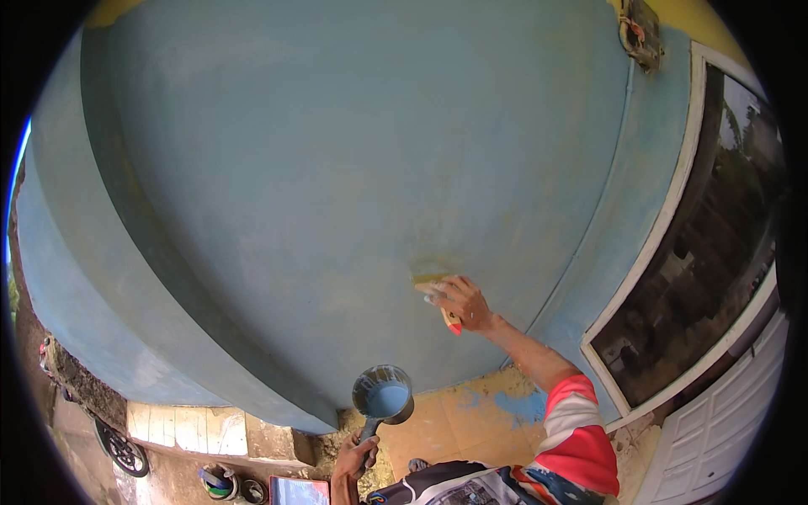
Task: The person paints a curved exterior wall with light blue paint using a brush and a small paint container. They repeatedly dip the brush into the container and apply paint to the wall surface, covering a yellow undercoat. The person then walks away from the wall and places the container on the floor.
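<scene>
My right hand grips a wide paintbrush with a wooden handle and red tip. Its bristles rest against the blue-painted wall, right of the wall's centre. Lower down, my left hand is closed around the handle of a dark plastic dipper. Light blue paint lies in the dipper, and paint is smeared on its inner side. The dipper is held upright near the foot of the wall, below and left of the brush.
A white-framed window and a white panelled door stand at right. A pipe runs down the wall from a box. Blue paint marks the tiled floor. A protruding pillar and a step are at left.
</scene>
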Available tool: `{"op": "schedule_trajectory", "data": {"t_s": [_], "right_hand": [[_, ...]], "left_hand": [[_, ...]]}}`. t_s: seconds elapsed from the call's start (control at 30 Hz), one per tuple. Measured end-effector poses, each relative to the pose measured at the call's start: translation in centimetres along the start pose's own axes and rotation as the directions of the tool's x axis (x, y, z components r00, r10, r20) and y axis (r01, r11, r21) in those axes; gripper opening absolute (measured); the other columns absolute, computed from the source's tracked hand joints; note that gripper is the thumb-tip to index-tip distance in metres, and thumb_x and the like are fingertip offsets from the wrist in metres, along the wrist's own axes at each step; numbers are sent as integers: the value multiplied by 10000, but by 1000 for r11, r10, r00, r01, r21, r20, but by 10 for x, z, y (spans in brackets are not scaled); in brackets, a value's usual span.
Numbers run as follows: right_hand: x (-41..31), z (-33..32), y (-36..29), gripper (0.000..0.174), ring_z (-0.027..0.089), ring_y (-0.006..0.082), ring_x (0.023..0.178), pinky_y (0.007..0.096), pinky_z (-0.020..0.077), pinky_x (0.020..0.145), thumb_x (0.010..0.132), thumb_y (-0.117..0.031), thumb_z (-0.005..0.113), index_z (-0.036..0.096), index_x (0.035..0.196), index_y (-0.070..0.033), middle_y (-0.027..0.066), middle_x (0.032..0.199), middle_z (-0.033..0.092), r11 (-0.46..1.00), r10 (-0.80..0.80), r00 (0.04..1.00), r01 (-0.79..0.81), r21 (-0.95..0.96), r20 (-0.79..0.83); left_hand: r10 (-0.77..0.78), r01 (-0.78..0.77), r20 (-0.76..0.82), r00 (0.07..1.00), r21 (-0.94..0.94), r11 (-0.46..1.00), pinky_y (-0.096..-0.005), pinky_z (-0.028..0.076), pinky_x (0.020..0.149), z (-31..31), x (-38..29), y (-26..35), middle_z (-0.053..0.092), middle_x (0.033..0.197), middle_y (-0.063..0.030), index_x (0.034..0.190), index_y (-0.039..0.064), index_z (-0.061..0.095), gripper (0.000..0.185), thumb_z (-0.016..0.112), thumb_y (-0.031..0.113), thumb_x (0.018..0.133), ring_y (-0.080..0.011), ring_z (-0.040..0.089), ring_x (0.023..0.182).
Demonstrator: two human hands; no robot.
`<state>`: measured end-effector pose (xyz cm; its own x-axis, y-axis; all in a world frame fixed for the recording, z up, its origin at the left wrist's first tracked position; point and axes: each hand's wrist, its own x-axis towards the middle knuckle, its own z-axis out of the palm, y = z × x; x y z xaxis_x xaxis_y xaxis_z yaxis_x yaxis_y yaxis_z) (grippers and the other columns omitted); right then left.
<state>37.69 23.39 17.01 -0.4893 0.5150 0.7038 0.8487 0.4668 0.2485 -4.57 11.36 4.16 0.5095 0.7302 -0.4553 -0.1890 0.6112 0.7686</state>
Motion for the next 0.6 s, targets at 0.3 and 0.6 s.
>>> {"op": "schedule_trajectory", "data": {"t_s": [0.3,0.6], "right_hand": [[43,-28,-121,190,679,151,883,326,569,698,954,-50,675,681,1130,19,67,1031,699,159,773,595,-516,842,219],[37,-6,-226,289,736,284,938,382,566,866,887,-196,717,709,1101,-1,161,1038,758,355,383,702,-712,605,601]], "left_hand": [[65,-59,-80,995,77,995,-264,344,389,4,-40,13,567,623,-43,912,31,563,137,697,61,915,-121,470,424],[102,-89,-43,994,245,966,-257,340,405,-24,-67,-2,566,617,-33,904,31,570,149,706,88,923,-105,464,440]]}}
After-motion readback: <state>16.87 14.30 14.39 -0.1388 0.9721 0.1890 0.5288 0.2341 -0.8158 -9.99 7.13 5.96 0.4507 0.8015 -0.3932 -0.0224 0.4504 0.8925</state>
